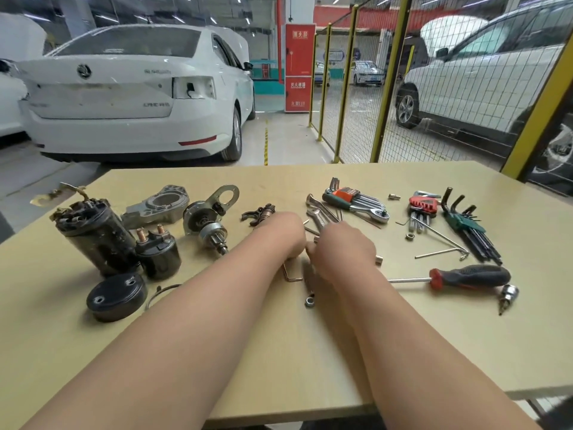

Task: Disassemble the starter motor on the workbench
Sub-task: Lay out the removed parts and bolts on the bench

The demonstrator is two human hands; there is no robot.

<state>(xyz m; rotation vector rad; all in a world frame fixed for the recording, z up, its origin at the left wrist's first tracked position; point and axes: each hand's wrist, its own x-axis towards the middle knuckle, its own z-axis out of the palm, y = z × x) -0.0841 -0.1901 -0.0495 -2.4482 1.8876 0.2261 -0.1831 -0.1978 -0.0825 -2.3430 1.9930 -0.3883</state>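
Note:
The starter motor lies in pieces on the left of the workbench [217, 352]. A dark motor body [96, 234] stands upright, with the black solenoid [158, 252] beside it and a black end cap [116, 296] in front. Behind them are the aluminium nose housing [158, 206], the drive gear assembly [207, 221] and a shift fork [260, 214]. My left hand [286, 235] and right hand [344, 248] meet at the table's middle, fingers curled. My right hand grips a thin metal piece whose end [379, 260] pokes out. What my left hand holds is hidden.
A bent hex key [291, 276] and a long bolt [309, 290] lie just below my hands. Pliers [319, 212], a ratchet [362, 207], hex key sets [468, 225], loose keys and a red-black screwdriver [465, 277] fill the right side. A clamp ring [158, 293] lies near the cap.

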